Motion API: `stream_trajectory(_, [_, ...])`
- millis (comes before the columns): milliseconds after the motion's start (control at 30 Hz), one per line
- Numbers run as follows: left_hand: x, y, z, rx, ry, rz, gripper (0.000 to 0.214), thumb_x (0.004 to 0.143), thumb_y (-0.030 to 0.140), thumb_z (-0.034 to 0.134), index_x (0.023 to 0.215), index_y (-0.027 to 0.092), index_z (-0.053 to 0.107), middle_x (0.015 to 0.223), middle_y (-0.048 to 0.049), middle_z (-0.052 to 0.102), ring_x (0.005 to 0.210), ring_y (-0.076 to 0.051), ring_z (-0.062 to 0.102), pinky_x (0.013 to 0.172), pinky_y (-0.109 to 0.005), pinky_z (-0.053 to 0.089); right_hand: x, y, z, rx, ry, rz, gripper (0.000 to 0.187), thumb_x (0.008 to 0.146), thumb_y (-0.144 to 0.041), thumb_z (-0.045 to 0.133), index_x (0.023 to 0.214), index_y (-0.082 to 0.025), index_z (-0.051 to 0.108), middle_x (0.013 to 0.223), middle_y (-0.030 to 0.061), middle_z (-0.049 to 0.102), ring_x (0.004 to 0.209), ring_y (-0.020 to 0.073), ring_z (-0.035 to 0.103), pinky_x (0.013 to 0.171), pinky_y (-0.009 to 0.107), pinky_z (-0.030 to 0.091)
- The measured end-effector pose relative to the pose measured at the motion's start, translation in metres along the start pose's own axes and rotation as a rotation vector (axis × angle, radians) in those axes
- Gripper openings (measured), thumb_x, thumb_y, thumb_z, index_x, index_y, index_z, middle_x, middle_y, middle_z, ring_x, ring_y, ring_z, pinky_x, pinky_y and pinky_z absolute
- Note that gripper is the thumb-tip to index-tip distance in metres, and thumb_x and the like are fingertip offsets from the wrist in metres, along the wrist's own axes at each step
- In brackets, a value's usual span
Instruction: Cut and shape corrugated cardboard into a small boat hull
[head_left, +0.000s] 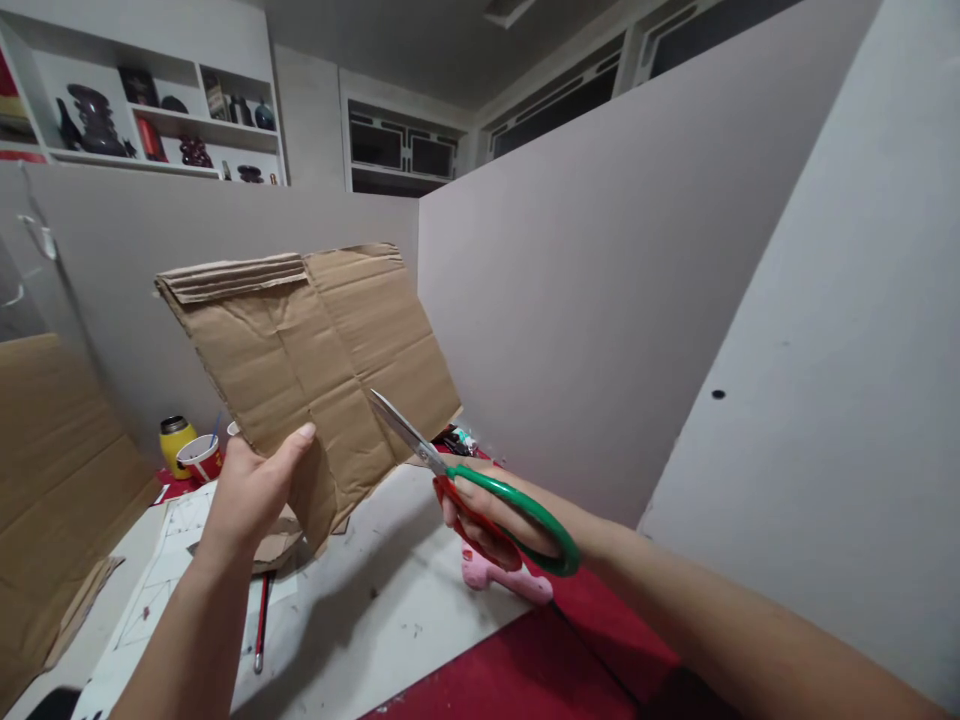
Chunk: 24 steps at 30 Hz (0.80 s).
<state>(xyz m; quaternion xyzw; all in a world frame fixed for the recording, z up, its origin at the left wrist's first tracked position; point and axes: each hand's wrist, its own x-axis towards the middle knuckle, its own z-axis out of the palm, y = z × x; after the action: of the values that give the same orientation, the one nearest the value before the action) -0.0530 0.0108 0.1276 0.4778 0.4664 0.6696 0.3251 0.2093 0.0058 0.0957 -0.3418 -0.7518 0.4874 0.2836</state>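
A creased sheet of brown cardboard (352,340) is held up and tilted above the table, its top edge folded over in a corrugated strip. My left hand (259,485) grips its lower left part, thumb on the near face and the other fingers hidden behind. In my right hand (487,515) is a pair of scissors (532,515) with one green and one red handle. My fingers pass through the handles. The blades look closed and point up and left, in front of the cardboard; I cannot tell whether they touch it.
Below lie white paper (375,620), a red and black pencil (263,620) and a pink tool (506,580) on a red tabletop (480,670). A paper cup (201,460) and a yellow bottle (174,440) stand back left. More cardboard (60,500) leans at left. Grey partitions (585,300) rise behind.
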Motion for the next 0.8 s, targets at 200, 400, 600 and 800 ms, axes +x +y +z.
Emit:
stream_trajectory(200, [0.003,-0.006,-0.003,0.038,-0.038,0.116,0.026,0.061,0.025,0.082,0.084,0.018,0.071,0.088,-0.0053,0.076,0.108,-0.032,0.065,0.097,-0.037,0.051,0.003,-0.002,-0.009,-0.025,-0.079,0.018,0.062,0.087,-0.076,0.031,0.086,-0.018,0.052,0.043,-0.0069,0.044,0.034,0.0092,0.04,0.032,0.02,0.032])
stream_trajectory(400, [0.002,-0.007,-0.001,-0.102,-0.094,-0.027,0.053,0.057,0.029,0.086,0.104,0.014,0.068,0.085,-0.0074,0.076,0.102,-0.031,0.068,0.094,-0.042,0.053,0.0,0.006,-0.009,-0.006,-0.094,0.011,0.064,0.087,-0.077,0.031,0.088,-0.017,0.053,0.044,-0.0069,0.046,0.035,0.0098,0.045,0.035,0.021,0.039])
stream_trajectory(600, [-0.004,-0.016,0.013,-0.098,-0.176,-0.048,0.05,0.064,0.029,0.083,0.109,0.014,0.065,0.098,-0.0096,0.075,0.106,-0.027,0.067,0.094,-0.039,0.053,0.015,0.02,-0.005,-0.006,0.048,0.005,0.072,0.08,-0.084,0.03,0.08,-0.016,0.055,0.047,-0.0056,0.047,0.035,0.0091,0.046,0.035,0.021,0.041])
stream_trajectory(800, [-0.005,-0.011,0.018,-0.172,-0.205,-0.123,0.062,0.057,0.026,0.086,0.113,0.013,0.064,0.093,-0.0094,0.076,0.101,-0.028,0.069,0.095,-0.039,0.052,0.018,0.02,-0.002,0.002,0.069,0.009,0.071,0.079,-0.085,0.032,0.066,-0.018,0.051,0.045,-0.0044,0.046,0.034,0.0085,0.044,0.034,0.021,0.038])
